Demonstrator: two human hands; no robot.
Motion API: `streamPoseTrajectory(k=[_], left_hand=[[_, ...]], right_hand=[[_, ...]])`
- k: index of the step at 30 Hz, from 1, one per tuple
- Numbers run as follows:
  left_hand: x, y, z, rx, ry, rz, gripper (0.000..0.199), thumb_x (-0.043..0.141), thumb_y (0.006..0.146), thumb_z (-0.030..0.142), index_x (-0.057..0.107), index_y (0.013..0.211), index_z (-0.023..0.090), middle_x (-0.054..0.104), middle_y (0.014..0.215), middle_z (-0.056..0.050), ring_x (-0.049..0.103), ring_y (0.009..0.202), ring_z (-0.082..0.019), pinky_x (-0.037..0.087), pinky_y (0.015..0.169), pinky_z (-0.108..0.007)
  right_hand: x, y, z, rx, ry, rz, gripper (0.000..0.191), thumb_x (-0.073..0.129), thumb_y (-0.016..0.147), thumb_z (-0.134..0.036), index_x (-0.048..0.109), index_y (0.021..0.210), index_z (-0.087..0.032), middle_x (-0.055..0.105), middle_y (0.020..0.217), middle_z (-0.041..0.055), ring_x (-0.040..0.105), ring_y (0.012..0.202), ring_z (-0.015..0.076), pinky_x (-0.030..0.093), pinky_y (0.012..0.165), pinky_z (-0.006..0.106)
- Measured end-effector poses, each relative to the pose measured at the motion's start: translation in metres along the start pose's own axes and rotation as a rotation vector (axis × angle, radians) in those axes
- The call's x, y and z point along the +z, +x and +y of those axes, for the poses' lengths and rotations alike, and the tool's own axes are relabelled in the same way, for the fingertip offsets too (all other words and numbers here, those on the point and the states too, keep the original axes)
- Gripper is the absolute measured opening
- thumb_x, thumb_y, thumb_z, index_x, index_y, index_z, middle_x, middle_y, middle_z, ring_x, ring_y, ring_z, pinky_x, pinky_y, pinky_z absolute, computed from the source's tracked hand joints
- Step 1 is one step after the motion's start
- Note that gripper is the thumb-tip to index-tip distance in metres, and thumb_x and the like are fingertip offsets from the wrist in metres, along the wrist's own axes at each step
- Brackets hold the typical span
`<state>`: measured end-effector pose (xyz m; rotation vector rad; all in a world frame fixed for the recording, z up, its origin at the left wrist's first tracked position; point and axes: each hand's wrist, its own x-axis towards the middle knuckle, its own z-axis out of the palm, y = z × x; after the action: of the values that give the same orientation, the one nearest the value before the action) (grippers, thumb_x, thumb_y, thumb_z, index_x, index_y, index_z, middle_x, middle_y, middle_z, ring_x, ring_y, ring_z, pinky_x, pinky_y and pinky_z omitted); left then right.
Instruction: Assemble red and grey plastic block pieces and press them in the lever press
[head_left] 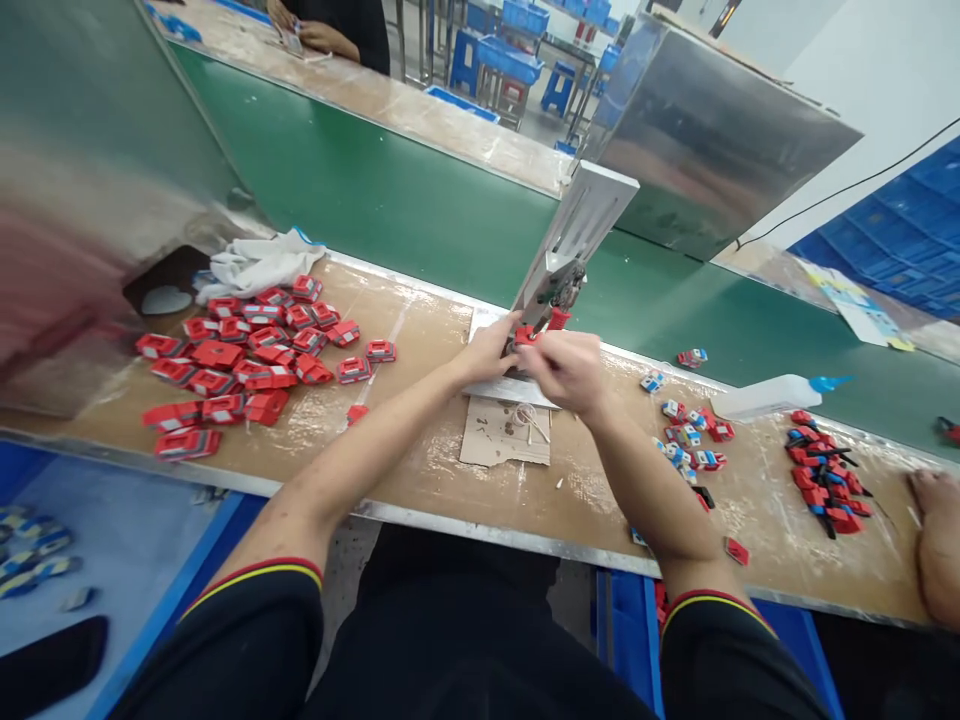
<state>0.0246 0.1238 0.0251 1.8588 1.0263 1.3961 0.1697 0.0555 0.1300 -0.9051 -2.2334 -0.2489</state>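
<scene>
A metal clamp press (559, 270) stands upright on a light base plate at the middle of the table. My left hand (487, 352) reaches to the foot of the press, its fingers against a small red part (523, 335). My right hand (566, 368) is closed beside it, just right of that part and below the red handle (558, 319) of the press. What the right fingers hold is hidden. A piece of cardboard (491, 440) with a loop of string lies in front of the base.
Many red-and-grey parts (217, 353) are heaped at left near a white cloth (262, 262). Blue-white-red pieces, a white bottle (765, 397) and red-black parts (817, 470) lie right. Another person's arm (941, 540) rests at the right edge.
</scene>
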Motion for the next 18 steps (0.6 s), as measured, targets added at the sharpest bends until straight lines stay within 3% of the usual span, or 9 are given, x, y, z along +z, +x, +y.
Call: streamPoseTrajectory(k=[2, 4, 6, 8, 10, 11, 14, 18], left_hand=[[-0.042, -0.006, 0.003, 0.003, 0.048, -0.102, 0.055, 0.088, 0.078, 0.034, 0.071, 0.127, 0.015, 0.073, 0.133, -0.014, 0.07, 0.123, -0.031, 0.056, 0.11, -0.047], [-0.096, -0.027, 0.009, 0.022, 0.174, -0.257, 0.054, 0.082, 0.084, 0.038, 0.069, 0.133, 0.02, 0.073, 0.134, -0.013, 0.07, 0.122, -0.031, 0.056, 0.109, -0.048], [-0.149, -0.062, 0.017, 0.05, 0.296, -0.346, 0.048, 0.078, 0.088, 0.047, 0.071, 0.129, 0.025, 0.078, 0.121, -0.009, 0.074, 0.11, -0.029, 0.059, 0.099, -0.044], [-0.186, -0.105, 0.026, 0.114, 0.471, -0.397, 0.043, 0.078, 0.087, 0.054, 0.074, 0.123, 0.03, 0.078, 0.118, -0.007, 0.074, 0.103, -0.03, 0.058, 0.09, -0.041], [-0.201, -0.147, 0.032, 0.214, 0.667, -0.383, 0.043, 0.073, 0.09, 0.059, 0.075, 0.123, 0.032, 0.074, 0.131, -0.009, 0.071, 0.114, -0.036, 0.056, 0.09, -0.045], [-0.2, -0.165, 0.033, 0.242, 0.733, -0.34, 0.042, 0.07, 0.091, 0.06, 0.075, 0.123, 0.033, 0.073, 0.135, -0.009, 0.069, 0.119, -0.039, 0.055, 0.092, -0.048], [-0.182, -0.203, 0.03, 0.194, 0.799, -0.225, 0.023, 0.069, 0.097, 0.039, 0.074, 0.12, 0.039, 0.073, 0.134, -0.002, 0.068, 0.126, -0.036, 0.052, 0.1, -0.051], [-0.168, -0.213, 0.013, 0.26, 0.88, -0.124, 0.028, 0.07, 0.097, 0.025, 0.073, 0.12, 0.039, 0.078, 0.116, 0.002, 0.075, 0.107, -0.029, 0.054, 0.089, -0.046]], right_hand=[[-0.028, -0.02, 0.001, 0.075, 0.039, 0.214, 0.051, 0.03, 0.11, -0.04, 0.026, 0.061, -0.026, 0.028, 0.047, -0.0057, 0.024, 0.042, 0.0097, 0.02, 0.045, 0.03], [-0.048, -0.045, 0.006, 0.207, 0.151, 0.551, 0.048, 0.035, 0.109, -0.039, 0.025, 0.063, -0.026, 0.021, 0.049, -0.0079, 0.017, 0.04, 0.0092, 0.015, 0.042, 0.029], [-0.055, -0.07, 0.012, 0.34, 0.237, 0.703, 0.048, 0.043, 0.107, -0.038, 0.03, 0.063, -0.026, 0.023, 0.048, -0.0084, 0.019, 0.039, 0.0087, 0.015, 0.041, 0.028], [-0.05, -0.093, 0.017, 0.424, 0.252, 0.554, 0.048, 0.051, 0.105, -0.04, 0.041, 0.061, -0.024, 0.034, 0.048, -0.0071, 0.03, 0.039, 0.0086, 0.022, 0.042, 0.027], [-0.039, -0.109, 0.018, 0.451, 0.263, 0.256, 0.042, 0.061, 0.102, -0.043, 0.056, 0.065, -0.023, 0.049, 0.051, -0.0045, 0.042, 0.044, 0.0093, 0.031, 0.044, 0.027], [-0.032, -0.114, 0.019, 0.448, 0.285, 0.115, 0.036, 0.066, 0.099, -0.044, 0.062, 0.07, -0.022, 0.055, 0.055, -0.0035, 0.047, 0.047, 0.0098, 0.035, 0.046, 0.026], [-0.015, -0.126, 0.019, 0.416, 0.344, -0.22, 0.029, 0.072, 0.095, -0.052, 0.071, 0.093, -0.022, 0.068, 0.073, 0.0003, 0.056, 0.059, 0.0127, 0.045, 0.055, 0.027], [-0.001, -0.139, 0.018, 0.384, 0.37, -0.428, 0.03, 0.072, 0.096, -0.047, 0.071, 0.117, -0.024, 0.075, 0.096, 0.005, 0.065, 0.073, 0.0166, 0.054, 0.068, 0.03]])
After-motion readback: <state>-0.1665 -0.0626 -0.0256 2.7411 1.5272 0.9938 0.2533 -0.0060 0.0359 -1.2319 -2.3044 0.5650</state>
